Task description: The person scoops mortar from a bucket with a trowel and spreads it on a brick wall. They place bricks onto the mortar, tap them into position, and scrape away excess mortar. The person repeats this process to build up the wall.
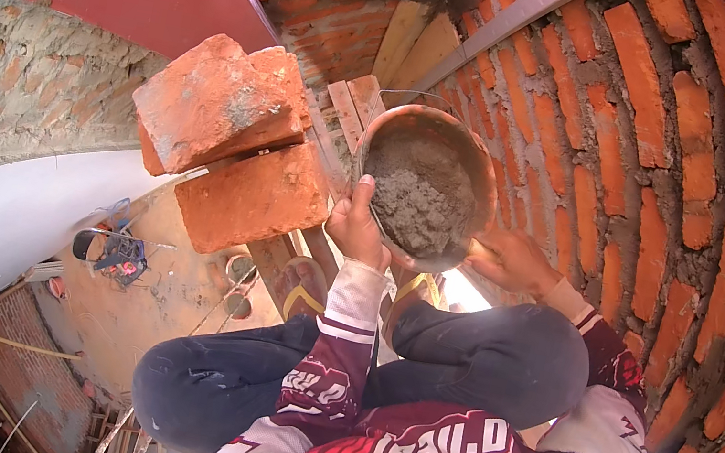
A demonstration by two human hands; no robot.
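A round bucket [489, 166] with a thin wire handle holds grey wet mortar [420, 203]. My left hand [362, 227] grips its near left rim, the thumb lying over the edge and the fingers partly hidden below. Against the bucket's near right side, my right hand [516, 261] is closed, with a small pale, wood-like end showing by its fingers; the rest of what it holds is hidden. Left of the bucket lie several orange bricks: one upper brick [214, 103] rests tilted on others, and a lower brick [253, 198] is nearest my left hand.
A brick wall [634, 119] with rough mortar joints rises close on the right. Wooden planks [272, 269] lie under my sandalled feet, high above a floor [117, 300] with a dark chair-like object [116, 251]. A metal bar [515, 21] slants across the far side.
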